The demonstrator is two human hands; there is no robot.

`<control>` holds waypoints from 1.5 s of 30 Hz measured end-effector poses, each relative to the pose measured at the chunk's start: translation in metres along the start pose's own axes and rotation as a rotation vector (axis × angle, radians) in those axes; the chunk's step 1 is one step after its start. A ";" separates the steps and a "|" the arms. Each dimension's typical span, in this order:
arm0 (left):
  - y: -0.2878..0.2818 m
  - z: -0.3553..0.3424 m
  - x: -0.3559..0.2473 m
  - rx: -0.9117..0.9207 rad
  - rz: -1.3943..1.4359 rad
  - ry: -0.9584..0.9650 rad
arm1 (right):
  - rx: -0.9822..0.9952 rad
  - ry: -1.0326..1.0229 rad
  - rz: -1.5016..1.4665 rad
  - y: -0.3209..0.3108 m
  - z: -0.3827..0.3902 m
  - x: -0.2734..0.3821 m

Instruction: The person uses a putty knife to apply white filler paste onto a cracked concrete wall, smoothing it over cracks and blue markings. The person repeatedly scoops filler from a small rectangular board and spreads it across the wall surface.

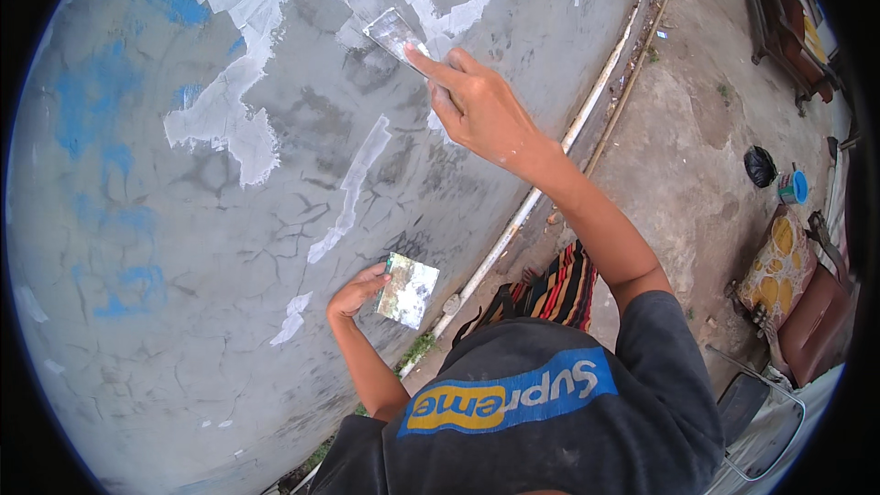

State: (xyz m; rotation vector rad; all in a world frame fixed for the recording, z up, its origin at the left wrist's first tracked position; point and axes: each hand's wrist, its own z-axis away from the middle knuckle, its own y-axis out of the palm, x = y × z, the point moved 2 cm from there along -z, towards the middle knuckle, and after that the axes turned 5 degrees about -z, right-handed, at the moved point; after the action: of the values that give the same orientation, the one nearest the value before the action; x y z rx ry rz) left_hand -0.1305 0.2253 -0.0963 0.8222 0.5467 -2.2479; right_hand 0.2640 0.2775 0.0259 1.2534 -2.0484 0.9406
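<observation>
My right hand (484, 112) is closed round a putty knife (394, 34), with a finger laid along its wide blade. The blade lies against the grey wall (302, 110) beside a fresh streak of white filler (469, 11). Lower down, my left hand (356, 291) grips a square plate (408, 291) by its edge. Pale smears coat the plate's face. Filler patches run over several cracks, among them a broad one (225, 119) at the upper left and a narrow strip (353, 188) between my hands.
Along the wall's foot runs a white pipe (500, 261), with a thin pole (632, 64) beside it. On the concrete ground (683, 142) to the right stand a blue bucket (793, 188), a black bag (759, 167) and a brown wooden bench (784, 23). A chair (756, 408) is at the lower right.
</observation>
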 end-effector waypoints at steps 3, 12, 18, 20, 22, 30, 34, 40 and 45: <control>0.003 0.002 -0.006 0.003 -0.004 -0.004 | -0.099 -0.013 -0.064 0.030 0.039 -0.015; 0.019 0.010 -0.014 -0.104 0.132 0.029 | -0.200 -0.082 -0.112 0.025 0.022 -0.007; 0.046 0.022 -0.006 -0.244 0.288 0.094 | 0.166 0.412 -0.519 0.019 0.097 -0.003; 0.065 0.018 -0.007 -0.280 0.378 0.109 | 0.184 0.755 -0.934 0.012 0.145 -0.012; 0.085 0.014 -0.021 -0.437 0.338 0.103 | 0.176 0.875 -1.011 0.001 0.184 -0.023; 0.122 -0.018 -0.069 -0.083 -0.013 0.120 | 0.663 0.589 0.106 -0.080 0.215 0.012; 0.140 -0.012 -0.101 0.030 -0.298 0.162 | 0.794 0.378 0.275 -0.086 0.198 0.007; 0.170 0.005 -0.110 -0.019 -0.430 0.257 | 0.928 0.432 0.115 -0.095 0.184 -0.019; 0.209 0.026 -0.131 -0.063 -0.402 0.211 | 0.987 0.473 0.039 -0.128 0.199 -0.034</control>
State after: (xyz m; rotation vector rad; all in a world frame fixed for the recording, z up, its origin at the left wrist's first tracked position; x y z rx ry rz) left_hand 0.0836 0.1260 -0.0195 0.9949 0.9496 -2.4999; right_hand 0.3745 0.0968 -0.0835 1.2299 -1.2220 2.1640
